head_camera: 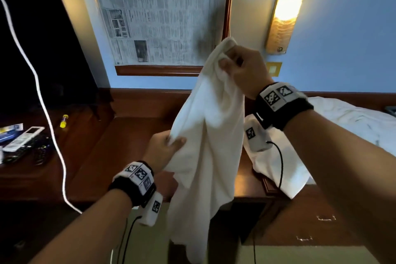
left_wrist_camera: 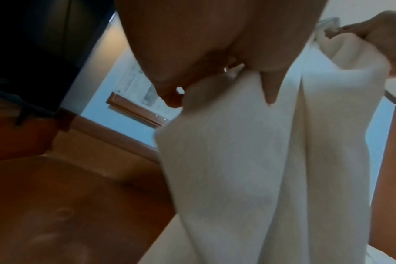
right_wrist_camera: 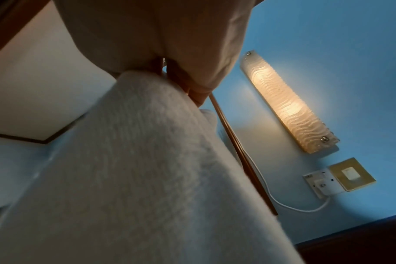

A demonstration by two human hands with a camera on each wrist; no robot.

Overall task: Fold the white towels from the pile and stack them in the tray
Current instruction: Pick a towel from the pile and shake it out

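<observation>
Head view: white towel (head_camera: 205,126) hangs, right hand (head_camera: 242,70) pinching top, left hand (head_camera: 165,148) gripping edge

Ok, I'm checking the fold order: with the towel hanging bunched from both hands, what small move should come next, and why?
Probably slide the left hand along the edge to find a corner and spread it. The right hand pinches the towel high at its top, while the left grips a bunched side lower down, so the cloth hangs in folds, not flat.
</observation>
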